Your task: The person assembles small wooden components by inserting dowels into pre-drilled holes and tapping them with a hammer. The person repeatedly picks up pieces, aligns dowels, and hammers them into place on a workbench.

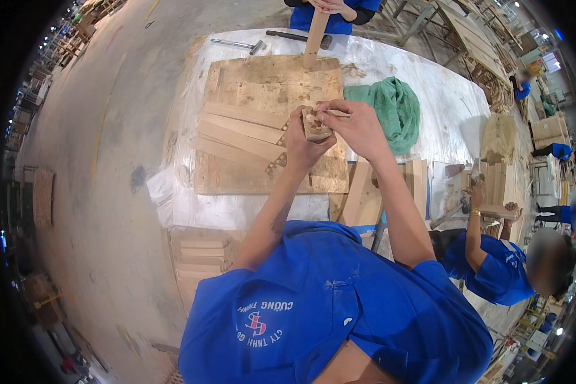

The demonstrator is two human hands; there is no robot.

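My left hand (306, 144) is wrapped round a wooden piece (318, 132), held over the work board with its cut end facing up. That end has pale and dark recesses. Above it, my right hand (360, 125) is closed in a pinch at the same end, with what looks like a thin brown stick (339, 114) in its fingers. The stick's tip is hidden by the fingertips. Left of my hands, several pale wooden slats (240, 128) lie fanned out on the scuffed wooden board (256, 77), their notched ends toward me.
A green cloth (397, 115) lies bunched right of the board. A metal hammer (243, 45) and a dark-handled mallet (297, 36) rest at the far edge. Wooden pieces (358, 192) sit by my right forearm. A co-worker opposite grips an upright plank (316, 38); another co-worker (493, 262) works at right.
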